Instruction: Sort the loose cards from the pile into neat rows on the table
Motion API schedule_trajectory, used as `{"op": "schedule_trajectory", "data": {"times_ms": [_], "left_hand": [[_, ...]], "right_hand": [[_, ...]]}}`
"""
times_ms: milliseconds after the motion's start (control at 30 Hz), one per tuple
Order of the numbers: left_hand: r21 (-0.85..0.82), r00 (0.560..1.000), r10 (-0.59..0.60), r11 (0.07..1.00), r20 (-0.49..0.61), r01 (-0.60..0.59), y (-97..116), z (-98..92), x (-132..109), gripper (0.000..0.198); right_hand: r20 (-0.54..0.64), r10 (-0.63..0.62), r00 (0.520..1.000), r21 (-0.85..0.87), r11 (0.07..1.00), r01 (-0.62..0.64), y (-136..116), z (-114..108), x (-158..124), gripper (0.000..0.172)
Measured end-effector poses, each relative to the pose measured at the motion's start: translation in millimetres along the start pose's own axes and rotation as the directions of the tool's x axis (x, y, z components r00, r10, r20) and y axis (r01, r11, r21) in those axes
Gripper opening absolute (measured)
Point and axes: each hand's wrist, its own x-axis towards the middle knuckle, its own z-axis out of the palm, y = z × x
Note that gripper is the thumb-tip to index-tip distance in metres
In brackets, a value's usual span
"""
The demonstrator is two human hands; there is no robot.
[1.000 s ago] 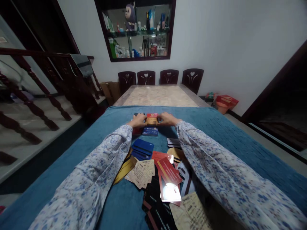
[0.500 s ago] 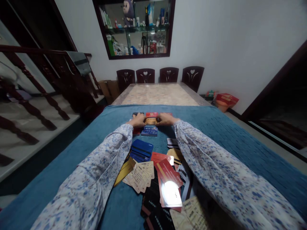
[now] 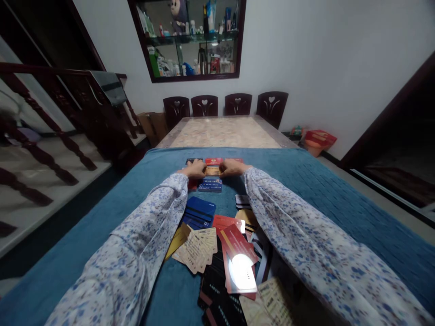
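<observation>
The left hand and right hand hold a rectangular golden plastic card between their fingers. Uneven pressure might skew it.

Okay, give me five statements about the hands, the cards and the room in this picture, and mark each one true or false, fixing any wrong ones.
1. A gold card sits between the left hand and the right hand. True.
2. Blue cloth covers the whole table. False: the tan tabletop shows at the far end.
3. A dark-blue card lies nearer the wearer than the gold one. True.
4. Only two chairs stand beyond. False: four chairs do.
5. The right sleeve is solid black. False: the right sleeve is pale with a blue floral print.
</observation>
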Motion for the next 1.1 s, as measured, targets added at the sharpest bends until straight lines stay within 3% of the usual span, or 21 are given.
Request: {"op": "schedule_trajectory", "data": {"times_ms": [333,633,1100], "left_hand": [[0.02,1.0,-0.001,1.0,-0.013,0.001,3,0.0,-6,0.044],[0.002,0.999,0.024,1.0,-0.049,-0.024,2,1.4,-7,0.027],[-0.036,0.996,0.019,0.999,-0.083,-0.022,-2,3.9,-12,0.03]], "right_hand": [[0.047,0.031,0.998,-0.013,0.999,-0.03,-8,-5,2,0.036],[0.053,0.039,0.998,-0.034,0.999,-0.038,-12,-4,1,0.039],[0.018,0.026,0.999,-0.084,0.996,-0.025,-8,-1,-3,0.038]]}}
